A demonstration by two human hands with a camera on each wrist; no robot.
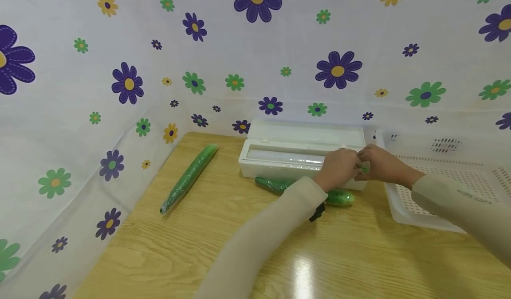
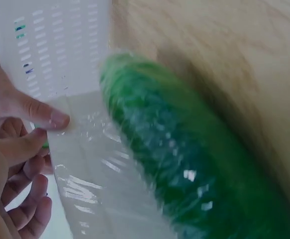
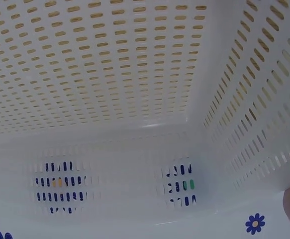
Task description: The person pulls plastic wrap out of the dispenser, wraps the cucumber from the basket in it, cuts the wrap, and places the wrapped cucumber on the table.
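Observation:
My left hand (image 1: pixel 339 168) and right hand (image 1: pixel 381 163) meet at the right end of a white cling film dispenser (image 1: pixel 279 169). Between their fingertips a small green piece (image 1: pixel 364 168) shows, mostly covered. In the left wrist view, the thumbs and curled fingers close together around it at the box's end. The dispenser's lid (image 1: pixel 307 133) stands open, with a film roll (image 1: pixel 285 156) inside. A film-wrapped cucumber (image 1: pixel 340 197) lies along the box's front, partly hidden by the left forearm. Only a sliver of the right hand enters the right wrist view.
Another film-wrapped cucumber (image 1: pixel 189 177) lies slanted at the table's left. To the right stands a white perforated basket (image 1: pixel 403 212), partly behind the right forearm. A flower-patterned sheet (image 1: pixel 295 37) hangs behind the wooden table (image 1: pixel 179 254).

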